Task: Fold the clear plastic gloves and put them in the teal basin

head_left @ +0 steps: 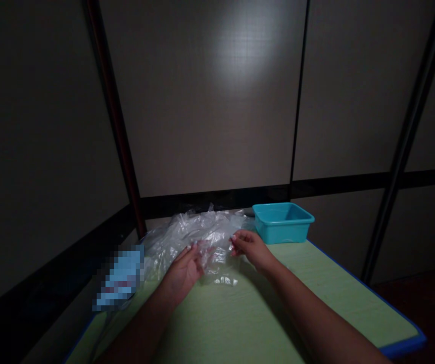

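Note:
A heap of crinkled clear plastic bags (167, 235) lies at the far side of the table. In front of it, my left hand (185, 268) holds one clear plastic bag (217, 260), with some of its fingers behind the film. My right hand (249, 247) has its thumb and fingertips pinched together at the right edge of this same bag. A small reddish spot shows at those fingertips; I cannot make out what it is. The bag is stretched between both hands, just above the tabletop.
A turquoise plastic basin (283, 232) stands at the table's back right, beyond my right hand. A blurred-out light blue item (122, 278) is at the left edge. The green table (217, 323) has a blue rim, and panelled cabinet doors (209, 126) rise close behind.

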Demonstrator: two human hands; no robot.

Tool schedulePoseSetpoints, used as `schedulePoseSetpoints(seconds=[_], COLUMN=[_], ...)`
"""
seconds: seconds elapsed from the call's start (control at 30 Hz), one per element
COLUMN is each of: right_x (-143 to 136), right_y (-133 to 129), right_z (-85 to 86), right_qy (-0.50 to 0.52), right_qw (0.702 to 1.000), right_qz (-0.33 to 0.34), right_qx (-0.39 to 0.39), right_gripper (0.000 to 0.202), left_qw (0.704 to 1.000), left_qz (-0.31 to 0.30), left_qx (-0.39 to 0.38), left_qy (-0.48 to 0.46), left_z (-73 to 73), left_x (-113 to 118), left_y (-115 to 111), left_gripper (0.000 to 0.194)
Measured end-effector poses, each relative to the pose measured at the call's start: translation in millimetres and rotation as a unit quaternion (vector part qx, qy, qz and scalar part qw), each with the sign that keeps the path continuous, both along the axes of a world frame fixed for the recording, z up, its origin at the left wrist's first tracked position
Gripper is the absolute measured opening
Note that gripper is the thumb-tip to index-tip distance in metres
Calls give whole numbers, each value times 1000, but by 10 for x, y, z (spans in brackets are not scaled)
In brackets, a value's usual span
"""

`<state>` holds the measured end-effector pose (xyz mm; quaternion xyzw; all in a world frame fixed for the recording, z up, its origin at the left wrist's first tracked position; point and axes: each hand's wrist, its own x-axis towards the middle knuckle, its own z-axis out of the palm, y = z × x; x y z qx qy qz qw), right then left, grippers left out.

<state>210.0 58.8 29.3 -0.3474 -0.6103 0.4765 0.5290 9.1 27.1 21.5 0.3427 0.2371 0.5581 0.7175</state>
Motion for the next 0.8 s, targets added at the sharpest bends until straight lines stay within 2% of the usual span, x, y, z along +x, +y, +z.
schedulePoseSetpoints(seconds=[0.2,0.6,0.73,0.8], right_x=[9,106,128,133], right_y=[24,168,214,228], right_z=[-17,-93,-130,-145], right_qy=[9,9,1,-6], right_qw=[999,988,984,983], right_qz=[-45,-155,-176,-181], right_qx=[1,5,4,0], right_gripper=[33,24,23,24], left_qw=[999,997,998,998], left_qz=[31,65,48,26], left_qx=[24,31,23,17], left_qy=[6,38,45,47], left_z=[-77,-101,-69,-27], left_x=[-43,-48,-45,-35], left_y=[53,73,37,-11], left_gripper=[16,11,5,16])
